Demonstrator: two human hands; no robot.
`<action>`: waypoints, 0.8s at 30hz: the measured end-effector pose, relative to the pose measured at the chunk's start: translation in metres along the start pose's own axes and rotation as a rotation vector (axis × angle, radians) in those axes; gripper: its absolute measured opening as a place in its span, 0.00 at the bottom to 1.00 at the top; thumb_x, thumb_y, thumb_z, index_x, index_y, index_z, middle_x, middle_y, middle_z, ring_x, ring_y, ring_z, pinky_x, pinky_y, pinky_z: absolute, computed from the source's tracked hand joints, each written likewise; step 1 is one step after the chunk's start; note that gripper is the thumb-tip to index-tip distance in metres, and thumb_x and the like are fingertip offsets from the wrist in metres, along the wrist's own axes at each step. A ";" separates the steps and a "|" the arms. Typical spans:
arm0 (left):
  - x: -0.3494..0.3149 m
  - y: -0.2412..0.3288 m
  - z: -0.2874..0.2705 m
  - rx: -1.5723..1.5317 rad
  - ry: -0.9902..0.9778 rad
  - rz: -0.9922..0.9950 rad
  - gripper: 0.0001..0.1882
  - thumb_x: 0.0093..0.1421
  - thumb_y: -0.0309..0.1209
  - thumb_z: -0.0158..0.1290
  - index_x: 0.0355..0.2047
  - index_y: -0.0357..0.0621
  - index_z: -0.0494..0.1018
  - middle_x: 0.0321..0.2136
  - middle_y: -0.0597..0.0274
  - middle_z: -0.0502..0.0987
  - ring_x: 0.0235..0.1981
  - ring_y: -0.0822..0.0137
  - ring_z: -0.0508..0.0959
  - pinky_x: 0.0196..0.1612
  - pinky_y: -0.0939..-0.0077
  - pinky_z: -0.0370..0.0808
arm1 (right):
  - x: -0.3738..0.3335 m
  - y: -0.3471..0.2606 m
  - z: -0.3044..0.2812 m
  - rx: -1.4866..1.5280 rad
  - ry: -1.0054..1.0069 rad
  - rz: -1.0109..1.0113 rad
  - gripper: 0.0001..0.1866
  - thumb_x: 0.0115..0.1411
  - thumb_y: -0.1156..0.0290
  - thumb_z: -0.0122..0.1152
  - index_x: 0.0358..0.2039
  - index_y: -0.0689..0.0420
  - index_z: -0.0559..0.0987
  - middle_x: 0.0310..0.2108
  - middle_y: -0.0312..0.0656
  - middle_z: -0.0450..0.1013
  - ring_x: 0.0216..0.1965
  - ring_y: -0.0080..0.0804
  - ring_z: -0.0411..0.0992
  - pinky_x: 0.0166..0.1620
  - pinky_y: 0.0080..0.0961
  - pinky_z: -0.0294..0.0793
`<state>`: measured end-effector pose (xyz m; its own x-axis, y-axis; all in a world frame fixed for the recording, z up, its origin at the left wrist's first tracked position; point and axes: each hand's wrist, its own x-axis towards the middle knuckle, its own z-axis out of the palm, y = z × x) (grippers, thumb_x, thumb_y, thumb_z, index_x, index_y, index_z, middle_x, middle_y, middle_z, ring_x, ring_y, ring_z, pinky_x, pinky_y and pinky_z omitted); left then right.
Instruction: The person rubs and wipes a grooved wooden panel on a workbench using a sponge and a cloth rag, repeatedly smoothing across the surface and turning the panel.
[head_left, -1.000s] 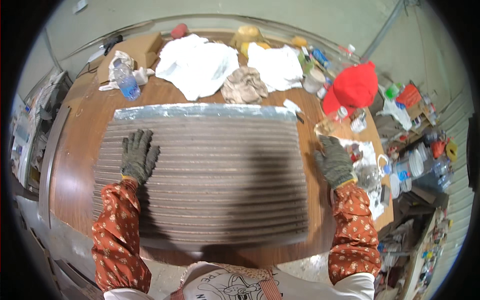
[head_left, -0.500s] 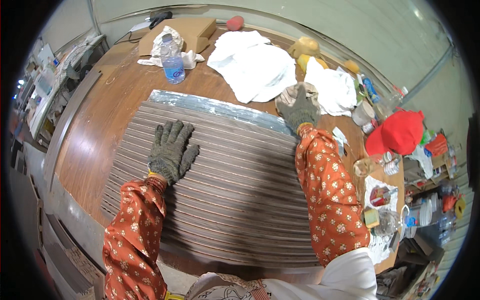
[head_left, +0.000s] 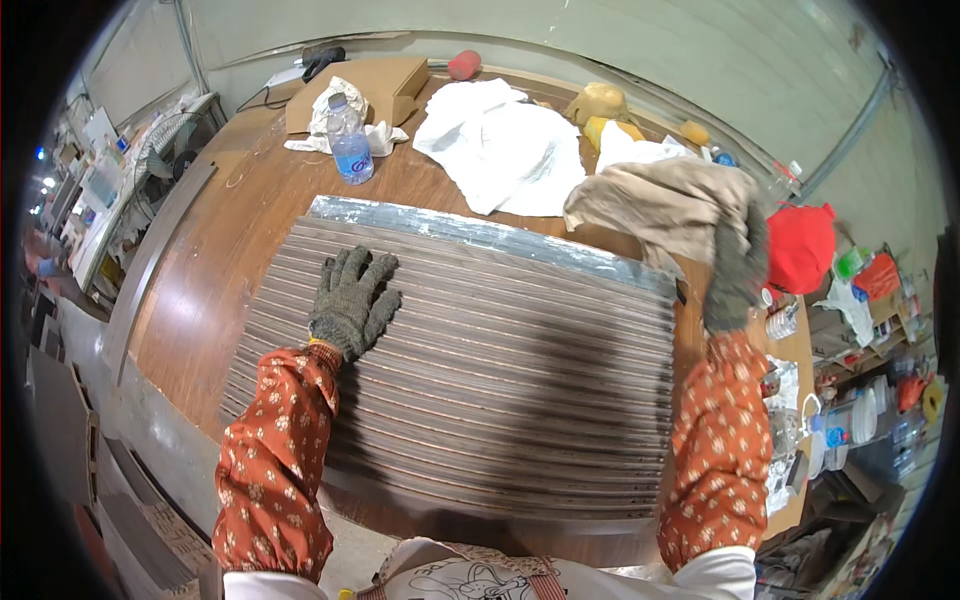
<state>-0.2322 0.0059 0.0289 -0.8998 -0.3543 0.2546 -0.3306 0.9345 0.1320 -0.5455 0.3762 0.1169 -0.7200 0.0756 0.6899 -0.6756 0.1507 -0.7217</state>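
A row of narrow brown grooved strips (head_left: 480, 370) lies side by side on the wooden table. My left hand (head_left: 352, 300), in a dark knitted glove, rests flat on their left part with its fingers spread. A metal-grey bar with white smears (head_left: 480, 238) runs along their far edge. Past the strips' far right corner, my gloved right hand (head_left: 737, 270) is closed on a beige rag (head_left: 660, 200), which stretches out leftward from it. Motion smears this hand, and its separate fingers are hard to make out.
Behind the strips stand a water bottle (head_left: 350, 145) and a cardboard box (head_left: 375, 90), with a white cloth (head_left: 500, 150) to their right. A red cap (head_left: 802, 250) sits right of my right hand. Jars and bottles (head_left: 790, 430) crowd the right edge.
My right hand has moved rightward and nearer from the far edge of the strips, and the beige rag now hangs spread out from it. My left hand keeps its place on the strips.
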 end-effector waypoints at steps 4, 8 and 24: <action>-0.002 0.007 -0.008 -0.047 0.106 -0.009 0.26 0.63 0.49 0.53 0.58 0.54 0.70 0.57 0.47 0.68 0.61 0.43 0.64 0.67 0.50 0.56 | -0.041 -0.113 -0.103 0.209 0.100 0.069 0.21 0.68 0.68 0.56 0.57 0.64 0.73 0.58 0.46 0.69 0.58 0.33 0.68 0.58 0.29 0.69; 0.001 0.016 -0.024 -0.018 0.039 -0.045 0.23 0.61 0.49 0.54 0.53 0.53 0.75 0.52 0.52 0.73 0.56 0.46 0.68 0.63 0.52 0.61 | -0.120 -0.131 -0.250 -0.772 0.081 -0.617 0.16 0.69 0.73 0.48 0.53 0.66 0.76 0.59 0.50 0.68 0.60 0.45 0.68 0.63 0.37 0.66; -0.041 0.364 -0.010 -1.090 -0.048 1.107 0.21 0.57 0.36 0.56 0.50 0.46 0.74 0.46 0.49 0.78 0.46 0.47 0.79 0.50 0.54 0.76 | -0.203 -0.139 -0.288 -0.626 -0.320 -0.157 0.21 0.65 0.67 0.56 0.55 0.66 0.73 0.55 0.53 0.71 0.55 0.47 0.71 0.58 0.40 0.71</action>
<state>-0.3128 0.3598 0.0761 -0.5617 0.4919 0.6652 0.8215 0.2364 0.5189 -0.2596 0.6240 0.0933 -0.6976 -0.2715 0.6631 -0.6265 0.6801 -0.3807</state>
